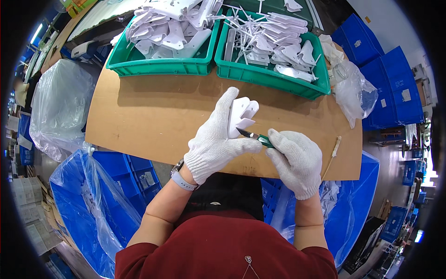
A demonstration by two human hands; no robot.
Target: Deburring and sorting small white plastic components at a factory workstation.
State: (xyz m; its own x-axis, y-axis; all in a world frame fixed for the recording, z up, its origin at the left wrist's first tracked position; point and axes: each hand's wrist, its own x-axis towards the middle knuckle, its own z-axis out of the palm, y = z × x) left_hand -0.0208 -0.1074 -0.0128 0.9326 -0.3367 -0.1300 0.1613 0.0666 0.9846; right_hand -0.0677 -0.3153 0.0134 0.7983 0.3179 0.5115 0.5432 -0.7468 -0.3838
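Both of my hands wear white knit gloves and meet above the middle of a brown board-topped table. My left hand is closed on a white plastic part with an angled, folded shape, thumb and fingers on either side of it. In my right hand is a utility knife with a green handle. Its dark blade points left and lies at the lower edge of the part; whether it touches I cannot tell.
At the table's far side stand two green crates, the left crate and the right crate, heaped with white plastic parts. A thin stick lies at the right edge. Blue bins with plastic liners flank me. Blue bins stand at right.
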